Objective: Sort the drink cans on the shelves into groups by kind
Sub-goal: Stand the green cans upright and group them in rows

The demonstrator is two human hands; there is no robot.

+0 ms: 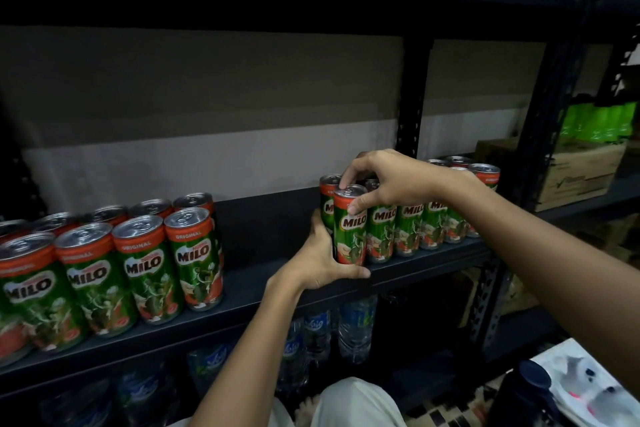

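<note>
Green and red Milo cans stand in two groups on a dark shelf (270,274). The left group (114,260) holds several cans in two rows. The right group (412,225) stretches off toward the right upright. At that group's left end stands one Milo can (350,229) near the shelf's front edge. My left hand (320,260) wraps around its lower left side, thumb under its base. My right hand (384,180) comes from above and pinches its rim with thumb and fingers.
A gap of bare shelf separates the two can groups. Water bottles (356,326) stand on the shelf below. A black upright (410,100) rises behind the cans. A cardboard box (581,170) and green packets (595,121) sit at the right.
</note>
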